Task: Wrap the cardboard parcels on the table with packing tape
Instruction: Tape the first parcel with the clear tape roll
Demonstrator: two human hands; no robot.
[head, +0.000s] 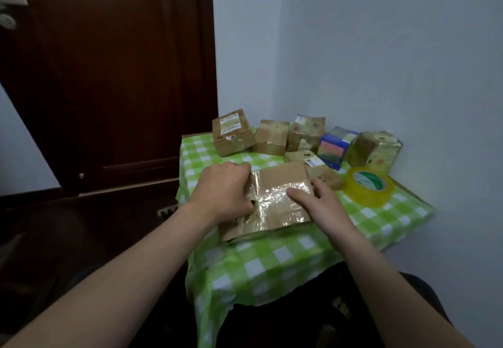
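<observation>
Cardboard parcel [275,203], top glossy with tape, mid-table toward left edge | left hand [223,192] grips its left end, fingertips hidden | right hand [321,206] presses flat-fingered on top | tape roll [370,185] near right edge | far-edge parcels [272,136] labels unreadable | green-checked cloth hides table [272,266] | brown door [114,75], pale wall [381,48]

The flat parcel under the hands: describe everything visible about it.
The flat parcel is brown cardboard, lying flat and skewed on the green checked tablecloth. Wrinkled, glossy clear tape covers most of its top; the far part is bare. The left hand grips its left end; the right hand presses straight fingers on the tape.
</observation>
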